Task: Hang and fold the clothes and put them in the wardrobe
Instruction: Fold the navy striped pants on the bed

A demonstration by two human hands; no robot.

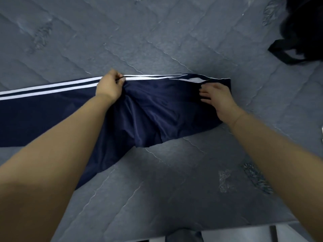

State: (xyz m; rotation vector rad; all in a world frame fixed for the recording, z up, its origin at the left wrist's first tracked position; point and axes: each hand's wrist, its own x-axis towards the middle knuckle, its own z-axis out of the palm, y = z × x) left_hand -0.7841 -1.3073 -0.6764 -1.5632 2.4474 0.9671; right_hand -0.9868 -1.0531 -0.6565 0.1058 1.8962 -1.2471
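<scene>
Head view looks straight down on a grey quilted mattress point(157, 41), and there is one garment laid out on it: a single pair of navy track trousers point(148, 109) with two white stripes point(52, 88) running along the far edge. Two hands are on it. The left hand point(109, 85) sits at the far edge of the trousers, about midway along what can be seen, fingers curled and pinching the cloth right at the striped seam, so the fabric bunches up just beside it. The right hand point(216, 96) lies flatter at the right end of the trousers, near the waistband, fingers stretched out towards the left and pressing on the cloth rather than gripping it. The trousers stretch between the two hands and carry on leftward under the left forearm, out past the frame's edge. One dark, black item point(300, 32) sits in the top right corner of the mattress, well apart from the trousers; what it is cannot be told
</scene>
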